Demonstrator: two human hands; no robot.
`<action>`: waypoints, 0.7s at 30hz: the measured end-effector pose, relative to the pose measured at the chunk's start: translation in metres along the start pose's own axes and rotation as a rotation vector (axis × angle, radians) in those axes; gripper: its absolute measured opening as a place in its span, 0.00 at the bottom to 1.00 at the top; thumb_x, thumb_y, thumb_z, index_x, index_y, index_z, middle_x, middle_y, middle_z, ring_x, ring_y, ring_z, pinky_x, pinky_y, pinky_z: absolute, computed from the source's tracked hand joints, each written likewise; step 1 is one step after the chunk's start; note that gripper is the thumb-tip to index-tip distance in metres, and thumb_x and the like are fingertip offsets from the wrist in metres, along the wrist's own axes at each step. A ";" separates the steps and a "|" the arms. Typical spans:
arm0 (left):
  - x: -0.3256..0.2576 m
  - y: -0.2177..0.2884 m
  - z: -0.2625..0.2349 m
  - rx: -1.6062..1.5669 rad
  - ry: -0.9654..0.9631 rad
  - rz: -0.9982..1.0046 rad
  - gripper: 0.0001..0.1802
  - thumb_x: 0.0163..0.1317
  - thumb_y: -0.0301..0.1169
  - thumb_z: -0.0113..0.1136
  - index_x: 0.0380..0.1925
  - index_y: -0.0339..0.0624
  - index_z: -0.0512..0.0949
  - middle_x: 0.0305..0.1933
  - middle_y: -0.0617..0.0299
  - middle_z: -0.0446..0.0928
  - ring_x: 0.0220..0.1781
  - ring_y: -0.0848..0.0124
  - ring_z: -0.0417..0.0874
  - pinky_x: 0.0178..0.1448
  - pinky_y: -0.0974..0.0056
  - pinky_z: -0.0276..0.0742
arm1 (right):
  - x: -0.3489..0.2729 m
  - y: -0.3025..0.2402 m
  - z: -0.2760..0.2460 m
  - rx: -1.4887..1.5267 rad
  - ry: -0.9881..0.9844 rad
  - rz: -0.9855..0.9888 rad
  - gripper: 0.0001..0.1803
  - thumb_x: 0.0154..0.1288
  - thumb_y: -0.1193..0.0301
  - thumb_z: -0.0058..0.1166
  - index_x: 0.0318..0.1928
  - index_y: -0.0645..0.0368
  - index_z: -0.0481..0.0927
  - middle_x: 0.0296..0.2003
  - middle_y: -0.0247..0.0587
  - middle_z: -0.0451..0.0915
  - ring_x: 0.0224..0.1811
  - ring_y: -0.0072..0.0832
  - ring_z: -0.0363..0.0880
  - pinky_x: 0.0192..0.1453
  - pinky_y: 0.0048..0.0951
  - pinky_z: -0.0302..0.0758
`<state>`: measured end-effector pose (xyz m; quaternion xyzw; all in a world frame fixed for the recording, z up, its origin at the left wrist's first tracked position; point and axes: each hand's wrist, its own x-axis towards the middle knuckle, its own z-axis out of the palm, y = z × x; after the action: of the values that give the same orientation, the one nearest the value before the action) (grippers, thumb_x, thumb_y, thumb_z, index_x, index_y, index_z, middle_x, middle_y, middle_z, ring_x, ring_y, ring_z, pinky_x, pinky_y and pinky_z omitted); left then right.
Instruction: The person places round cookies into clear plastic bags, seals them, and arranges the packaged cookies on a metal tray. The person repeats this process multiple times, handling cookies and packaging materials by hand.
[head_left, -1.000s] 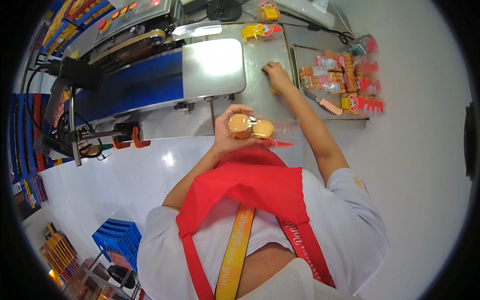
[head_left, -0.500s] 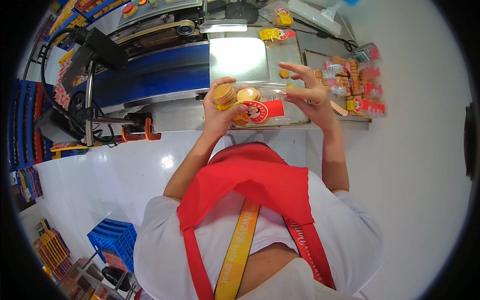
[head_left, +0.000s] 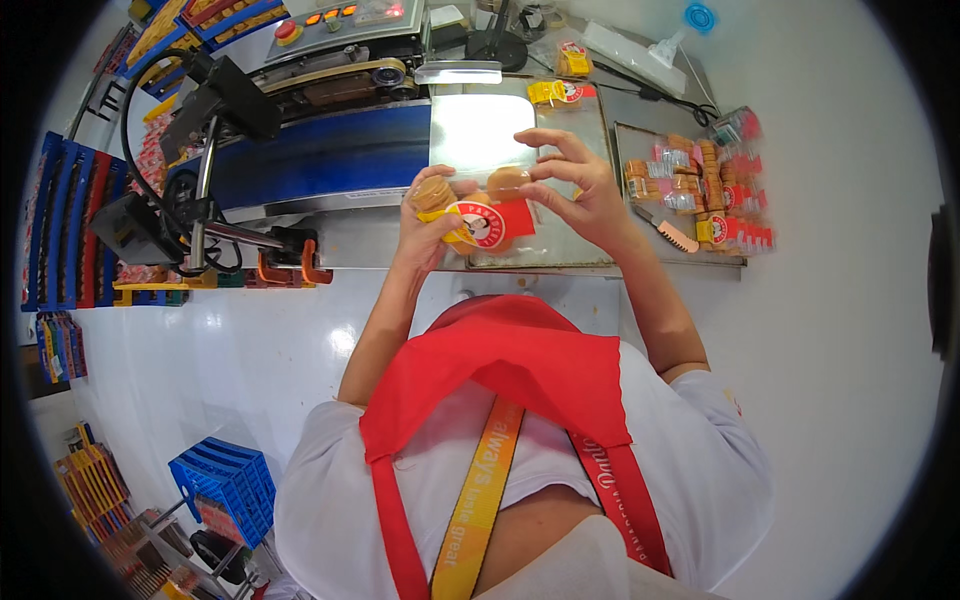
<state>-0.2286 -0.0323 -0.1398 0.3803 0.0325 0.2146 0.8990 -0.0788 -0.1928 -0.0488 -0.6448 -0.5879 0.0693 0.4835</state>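
In my left hand (head_left: 425, 232) is a clear plastic bag of round golden cookies (head_left: 434, 194) with a red and yellow label, held at its left end with the thumb across the front. At the bag's right end, my right hand (head_left: 583, 190) has thumb and forefinger closed on the plastic, beside a round cookie (head_left: 508, 182). Its other fingers are raised and apart. The bag is above the front of a metal tray (head_left: 590, 240). Behind the label, part of the contents is hidden.
A blue conveyor belt (head_left: 310, 150) runs in from the left. Filled cookie packs (head_left: 700, 190) lie on the right tray, near a serrated orange-edged tool (head_left: 678, 237). Another pack (head_left: 560, 94) lies at the back. A black jointed stand (head_left: 205, 190) rises at left; a blue crate (head_left: 225, 485) is below.
My right hand has moved left, closer to my left hand, and the bag's right end has drawn in with it. The whole view has shifted slightly.
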 end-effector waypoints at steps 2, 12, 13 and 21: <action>-0.003 -0.003 -0.011 0.042 0.069 0.076 0.34 0.41 0.17 0.68 0.52 0.40 0.66 0.46 0.50 0.77 0.47 0.63 0.81 0.51 0.62 0.80 | -0.005 0.009 0.004 0.218 0.029 0.189 0.09 0.58 0.70 0.59 0.36 0.64 0.82 0.51 0.42 0.74 0.48 0.29 0.74 0.50 0.30 0.74; -0.015 0.016 -0.030 0.158 0.180 0.241 0.35 0.40 0.18 0.70 0.50 0.41 0.66 0.46 0.50 0.77 0.47 0.63 0.81 0.52 0.62 0.79 | -0.031 0.078 0.008 0.559 0.143 0.694 0.11 0.61 0.68 0.55 0.32 0.65 0.83 0.34 0.38 0.80 0.34 0.23 0.76 0.39 0.26 0.73; -0.017 0.018 -0.026 0.163 0.169 0.264 0.35 0.39 0.19 0.71 0.50 0.41 0.66 0.46 0.51 0.78 0.47 0.64 0.80 0.52 0.62 0.79 | -0.046 0.098 0.015 0.278 0.164 0.589 0.11 0.61 0.69 0.55 0.31 0.65 0.82 0.31 0.40 0.79 0.33 0.26 0.77 0.37 0.28 0.73; -0.020 0.034 0.007 0.389 0.034 0.345 0.38 0.29 0.22 0.78 0.45 0.40 0.67 0.42 0.52 0.80 0.46 0.68 0.80 0.51 0.64 0.77 | -0.133 0.172 0.066 -0.422 0.221 0.457 0.10 0.58 0.71 0.54 0.24 0.65 0.78 0.25 0.48 0.76 0.27 0.42 0.76 0.32 0.38 0.71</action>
<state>-0.2576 -0.0243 -0.1132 0.5424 0.0230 0.3609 0.7583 -0.0433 -0.2394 -0.2678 -0.8495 -0.3734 -0.0180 0.3722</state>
